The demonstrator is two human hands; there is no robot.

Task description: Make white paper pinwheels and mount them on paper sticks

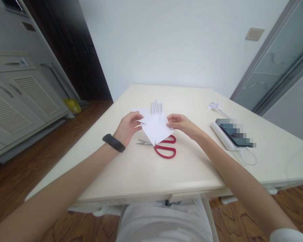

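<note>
Centrally: folded white paper [155, 129], held above cream table [141, 168], pinched at both sides. Left hand [127, 127]: fingers closed on paper's left edge; black wristband [113, 143]. Right hand [183, 125]: fingertips closed on right edge. Red-handled scissors [164, 149]: flat on table, partly under paper. White sticks [156, 107]: just behind. Small paper piece [214, 106], pixelated device [233, 134]: well right.

A home, likely a dining room: a cream table [146, 174] stands on wood flooring, with louvred white cabinets [20, 104] left of it and a sliding glass door [277, 67] to its right.
</note>
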